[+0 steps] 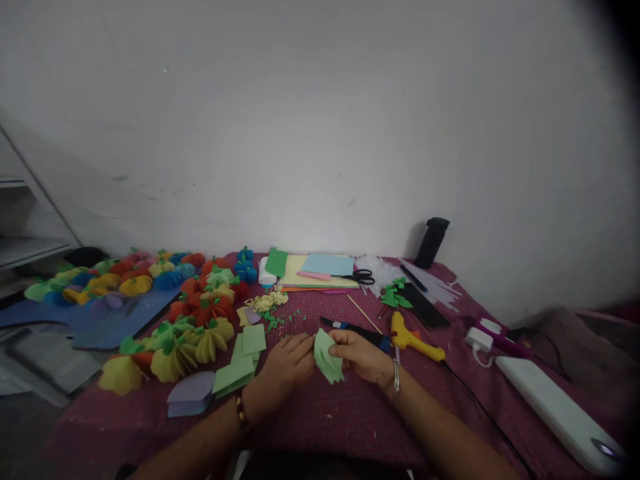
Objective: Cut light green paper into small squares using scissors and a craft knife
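Note:
A small light green paper piece [327, 360], apparently several layers with curved edges, is between my two hands above the table's front middle. My right hand [361, 357] pinches its right side between thumb and fingers. The closed fingers of my left hand [286, 363] meet its left edge; that thumb is hidden. Left of my left hand lie light green paper squares [240, 363] and a stack of lilac paper pieces [191, 393]. Small green paper scraps [274, 321] are scattered beyond it. A blue-and-black cutter [357, 331] lies just behind my right hand.
Several colourful paper pumpkins [200, 300] crowd the left. At the back are coloured sheets [290, 270], black-handled scissors [364, 277] and green paper leaves [396, 295]. A yellow glue gun [413, 341], a white power bank [555, 410] and a black bottle [432, 243] stand or lie right.

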Action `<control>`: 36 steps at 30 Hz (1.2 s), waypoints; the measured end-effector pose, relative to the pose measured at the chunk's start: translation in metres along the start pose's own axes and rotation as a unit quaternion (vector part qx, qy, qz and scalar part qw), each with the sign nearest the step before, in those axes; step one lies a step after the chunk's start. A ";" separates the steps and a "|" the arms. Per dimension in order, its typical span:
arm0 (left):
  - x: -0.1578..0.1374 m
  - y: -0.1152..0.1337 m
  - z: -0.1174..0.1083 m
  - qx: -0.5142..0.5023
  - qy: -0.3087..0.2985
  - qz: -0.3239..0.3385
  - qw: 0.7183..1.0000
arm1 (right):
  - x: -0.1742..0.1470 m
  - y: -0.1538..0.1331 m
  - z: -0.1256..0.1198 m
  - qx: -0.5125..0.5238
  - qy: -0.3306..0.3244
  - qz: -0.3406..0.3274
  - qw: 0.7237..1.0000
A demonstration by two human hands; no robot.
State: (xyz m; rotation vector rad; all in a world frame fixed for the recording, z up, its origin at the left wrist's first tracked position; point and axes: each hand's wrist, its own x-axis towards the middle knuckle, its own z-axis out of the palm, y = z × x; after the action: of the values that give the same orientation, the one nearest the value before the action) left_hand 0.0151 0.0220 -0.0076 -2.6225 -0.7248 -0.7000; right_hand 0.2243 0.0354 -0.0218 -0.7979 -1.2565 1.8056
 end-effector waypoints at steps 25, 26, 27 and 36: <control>-0.025 -0.046 -0.025 -0.086 0.062 -0.178 0.978 | 0.001 -0.012 -0.014 0.021 0.066 -0.033 0.997; -0.025 -0.032 -0.017 -0.092 0.054 -0.154 0.982 | -0.001 -0.013 -0.014 0.018 0.057 -0.023 0.998; -0.024 -0.019 -0.009 -0.098 0.029 -0.125 0.987 | -0.003 -0.014 -0.013 0.009 0.042 -0.018 0.999; -0.022 0.015 0.003 -0.136 -0.024 -0.102 0.985 | -0.009 -0.011 -0.002 -0.185 -0.084 0.004 0.979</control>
State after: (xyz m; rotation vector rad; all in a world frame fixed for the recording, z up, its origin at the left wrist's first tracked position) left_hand 0.0077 0.0029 -0.0248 -2.8460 -0.9846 -0.8501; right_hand 0.2329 0.0303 -0.0117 -0.8640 -1.7357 1.6938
